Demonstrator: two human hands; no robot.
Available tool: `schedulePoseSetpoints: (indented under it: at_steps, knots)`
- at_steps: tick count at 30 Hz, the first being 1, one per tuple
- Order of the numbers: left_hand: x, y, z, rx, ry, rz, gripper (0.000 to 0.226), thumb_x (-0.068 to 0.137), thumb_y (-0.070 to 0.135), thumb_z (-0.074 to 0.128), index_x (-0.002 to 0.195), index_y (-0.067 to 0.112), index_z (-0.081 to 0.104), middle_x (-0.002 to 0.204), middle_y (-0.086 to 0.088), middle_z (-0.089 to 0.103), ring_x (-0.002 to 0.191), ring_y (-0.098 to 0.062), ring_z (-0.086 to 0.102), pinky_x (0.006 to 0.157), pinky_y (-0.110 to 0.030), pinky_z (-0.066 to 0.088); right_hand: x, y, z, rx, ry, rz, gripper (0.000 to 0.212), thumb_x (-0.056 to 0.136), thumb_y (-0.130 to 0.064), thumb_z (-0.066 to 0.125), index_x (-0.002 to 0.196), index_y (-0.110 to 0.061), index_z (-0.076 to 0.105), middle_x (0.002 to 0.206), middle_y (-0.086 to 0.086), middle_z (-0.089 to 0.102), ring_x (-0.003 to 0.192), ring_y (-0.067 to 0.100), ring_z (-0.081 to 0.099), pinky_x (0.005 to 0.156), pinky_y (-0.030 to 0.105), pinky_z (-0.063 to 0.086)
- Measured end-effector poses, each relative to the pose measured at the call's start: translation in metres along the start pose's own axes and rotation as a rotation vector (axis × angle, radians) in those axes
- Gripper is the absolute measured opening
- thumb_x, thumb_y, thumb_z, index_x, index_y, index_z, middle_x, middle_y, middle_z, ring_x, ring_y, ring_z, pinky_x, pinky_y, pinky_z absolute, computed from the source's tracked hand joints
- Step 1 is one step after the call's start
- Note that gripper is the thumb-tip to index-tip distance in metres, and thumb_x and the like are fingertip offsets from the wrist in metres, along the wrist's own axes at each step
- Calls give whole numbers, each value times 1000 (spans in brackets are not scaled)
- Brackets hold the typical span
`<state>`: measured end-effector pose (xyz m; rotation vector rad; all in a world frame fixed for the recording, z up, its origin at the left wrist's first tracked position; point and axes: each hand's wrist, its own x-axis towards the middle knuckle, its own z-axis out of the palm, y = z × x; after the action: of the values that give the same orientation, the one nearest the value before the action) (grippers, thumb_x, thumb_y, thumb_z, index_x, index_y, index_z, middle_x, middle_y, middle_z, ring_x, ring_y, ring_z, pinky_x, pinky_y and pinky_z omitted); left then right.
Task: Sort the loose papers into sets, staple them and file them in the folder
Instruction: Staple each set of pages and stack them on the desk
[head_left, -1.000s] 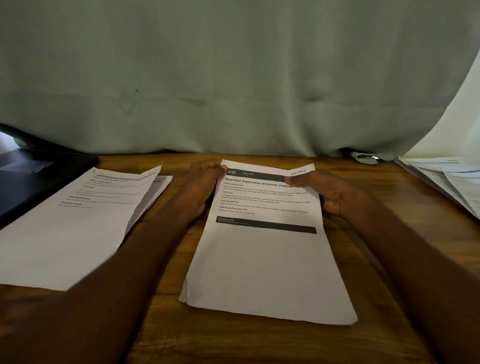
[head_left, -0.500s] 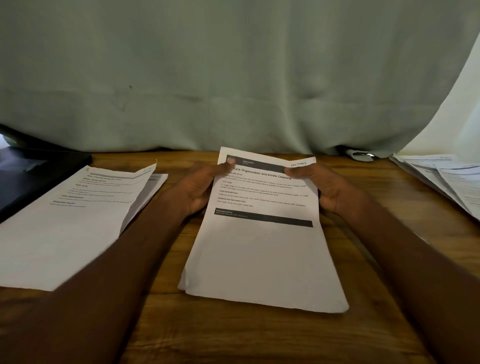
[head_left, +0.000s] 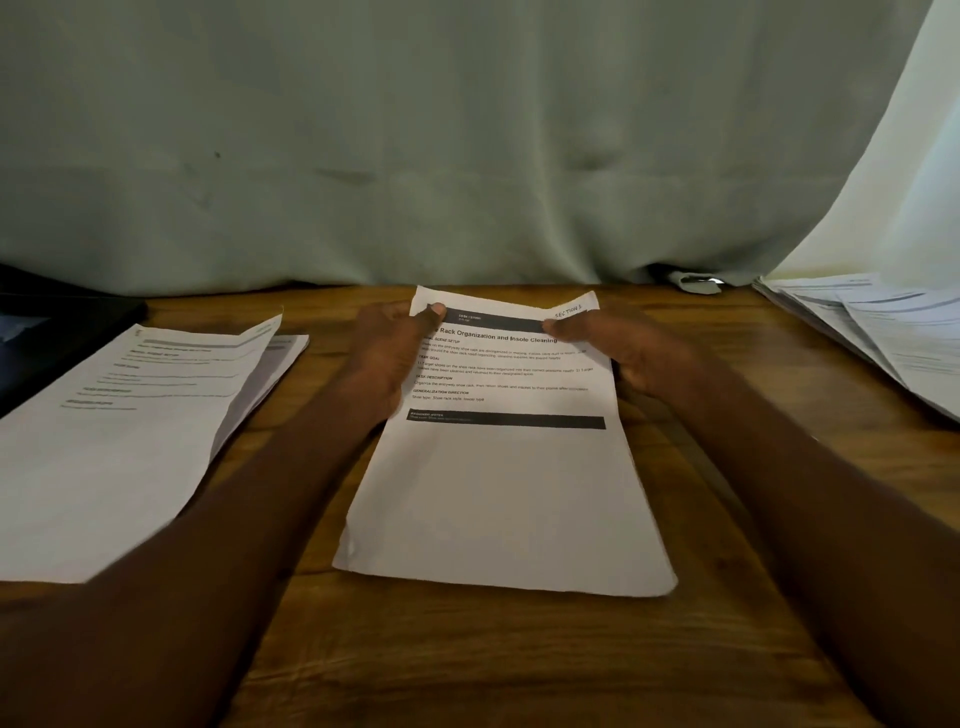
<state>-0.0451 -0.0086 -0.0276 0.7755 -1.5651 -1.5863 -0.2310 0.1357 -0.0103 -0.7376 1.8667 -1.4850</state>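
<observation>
Pinching the far corners of a printed paper set (head_left: 506, 467), both hands sit near the middle of the wooden worktop (head_left: 467, 660). The left hand (head_left: 387, 353) has its thumb laid over the sheet's top-left corner at about 11 o'clock from the page centre, fingers tucked beneath; the right hand (head_left: 618, 348) grips the top-right corner at about 1 o'clock, thumb on the dark header bar just under the handwritten "SECTION" mark. The far end of the set is lifted slightly off the wood while its near edge rests on the worktop toward 6 o'clock. At 9 o'clock lies a second paper pile (head_left: 119, 441), its top sheet partly overlapping another, touching a dark folder (head_left: 57, 332) at the worktop's far-left edge. At 3 o'clock, well apart from the hands, a fanned stack of loose papers (head_left: 883, 332) lies along the right edge. A pale green curtain (head_left: 467, 140) hangs behind the worktop at 12 o'clock.
</observation>
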Motion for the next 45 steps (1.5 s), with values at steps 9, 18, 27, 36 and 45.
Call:
schedulePoseSetpoints:
  at_steps: [9, 18, 27, 36, 45]
  knots:
    - [2, -9, 9, -8, 64, 17, 15, 100, 22, 68, 90, 10, 69, 69, 6, 77, 57, -12, 74, 44, -21, 53, -16, -42, -83, -1088, 191, -105, 56, 82, -57, 78, 87, -2, 66, 90, 12, 70, 74, 22, 62, 56, 28, 43]
    - [-3, -8, 12, 50, 40, 26, 20, 101, 24, 67, 104, 4, 70, 87, -4, 76, 55, -9, 72, 42, -19, 52, -41, -35, -111, -1175, -262, 384, 55, 65, -33, 94, 111, -23, 66, 109, 6, 67, 94, 24, 63, 69, 32, 56]
    - [-7, -1, 7, -35, 4, 28, 18, 101, 16, 65, 103, -1, 68, 70, 0, 77, 55, -12, 72, 44, -22, 54, -12, -24, -78, -838, 51, -267, 53, 78, 3, 82, 123, -13, 61, 107, 13, 69, 100, 26, 67, 80, 33, 56]
    - [6, -8, 0, 1, -1, -3, 20, 99, 23, 69, 103, 4, 71, 92, -12, 78, 76, -27, 78, 56, -31, 61, 1, -8, -91, -1102, 50, -26, 27, 84, -23, 83, 105, -9, 72, 106, 7, 68, 102, 24, 62, 77, 31, 46]
    - [3, -9, 1, 108, -116, -5, 25, 98, 30, 70, 108, 8, 74, 94, -5, 80, 83, -27, 79, 72, -39, 64, 8, -1, -102, -830, 322, -317, 17, 94, -32, 73, 96, -15, 77, 90, 4, 73, 84, 17, 66, 76, 32, 51]
